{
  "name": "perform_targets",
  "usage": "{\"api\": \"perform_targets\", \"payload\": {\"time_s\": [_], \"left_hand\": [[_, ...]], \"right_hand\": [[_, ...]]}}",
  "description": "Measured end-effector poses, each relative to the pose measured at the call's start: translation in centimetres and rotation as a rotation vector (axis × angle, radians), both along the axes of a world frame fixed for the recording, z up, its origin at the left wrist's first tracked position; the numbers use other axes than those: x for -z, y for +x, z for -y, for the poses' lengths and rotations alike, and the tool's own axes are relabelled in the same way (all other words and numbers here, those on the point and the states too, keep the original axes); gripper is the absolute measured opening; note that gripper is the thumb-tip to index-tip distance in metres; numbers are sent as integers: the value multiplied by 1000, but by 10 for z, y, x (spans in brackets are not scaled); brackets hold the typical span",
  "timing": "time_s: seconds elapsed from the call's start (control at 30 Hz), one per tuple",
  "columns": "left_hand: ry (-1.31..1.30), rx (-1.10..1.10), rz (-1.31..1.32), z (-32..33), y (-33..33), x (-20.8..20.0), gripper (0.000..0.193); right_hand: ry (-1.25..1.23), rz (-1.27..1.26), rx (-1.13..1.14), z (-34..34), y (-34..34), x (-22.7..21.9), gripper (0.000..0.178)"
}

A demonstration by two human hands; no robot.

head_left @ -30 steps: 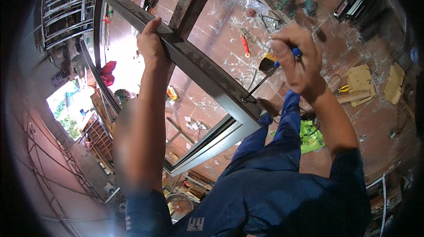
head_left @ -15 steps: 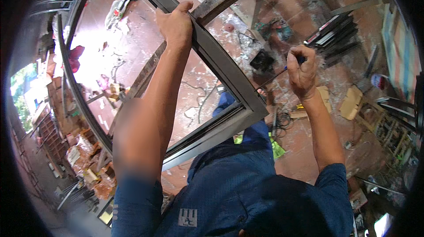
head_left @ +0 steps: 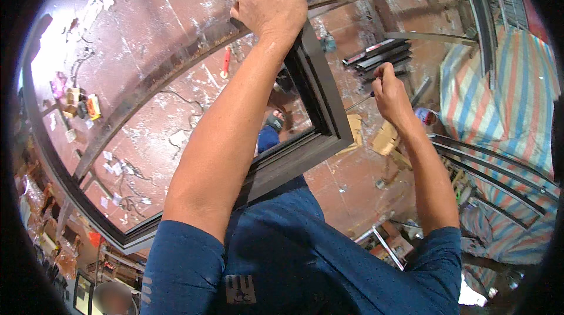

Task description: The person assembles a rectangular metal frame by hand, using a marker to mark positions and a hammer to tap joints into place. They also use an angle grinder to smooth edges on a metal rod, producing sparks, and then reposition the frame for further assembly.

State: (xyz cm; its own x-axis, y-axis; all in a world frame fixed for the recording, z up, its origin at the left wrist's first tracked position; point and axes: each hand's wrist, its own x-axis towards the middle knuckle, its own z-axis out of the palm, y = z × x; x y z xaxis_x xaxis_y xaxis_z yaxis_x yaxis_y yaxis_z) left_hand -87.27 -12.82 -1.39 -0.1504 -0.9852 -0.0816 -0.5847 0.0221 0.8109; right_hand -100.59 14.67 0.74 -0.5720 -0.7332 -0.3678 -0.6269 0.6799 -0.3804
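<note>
A dark grey metal window frame (head_left: 296, 153) lies across in front of me, its mitred corner pointing to the right. My left hand (head_left: 270, 9) is wrapped over the frame's far bar, near the top of the view. In my right hand (head_left: 390, 95) is a screwdriver (head_left: 359, 102), its handle mostly hidden by the fingers. The thin shaft reaches left to the outer side of the frame, just above the corner. Whether the tip sits in a screw is too small to tell.
A worn steel support bar (head_left: 147, 83) runs under the frame. On the littered tile floor lie dark metal profiles (head_left: 382, 55), cardboard pieces (head_left: 385, 139) and a red-handled tool (head_left: 226, 62). Striped sheeting (head_left: 487, 98) and long dark bars (head_left: 493, 162) are at the right.
My view has swung to the right, bringing more of the striped sheeting into sight. My left hand still grips the frame, and the screwdriver remains in my right hand by the frame's outer side.
</note>
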Motion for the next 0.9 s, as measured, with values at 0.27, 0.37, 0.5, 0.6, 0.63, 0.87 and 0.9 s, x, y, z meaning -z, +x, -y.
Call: {"api": "perform_targets", "payload": {"time_s": [0.27, 0.37, 0.5, 0.6, 0.63, 0.87, 0.9], "left_hand": [[54, 5, -84, -4, 1, -11, 98], [-53, -55, -13, 1, 1, -2, 102], [102, 28, 58, 0, 1, -19, 105], [89, 12, 141, 2, 0, -19, 103], [89, 14, 141, -1, 0, -20, 104], [50, 9, 138, 3, -3, -10, 104], [39, 21, 130, 5, -2, -9, 103]], "right_hand": [[885, 62, -238, 44, -32, -5, 29], [329, 3, -142, 27, -23, -13, 27], [40, -143, 110, 5, -12, -12, 22], [-257, -200, 151, 23, -14, -45, 21], [-472, -247, 132, 16, -33, -36, 19], [-746, 489, 774, -33, -42, -27, 17], [-751, 516, 796, -41, -39, -23, 18]]}}
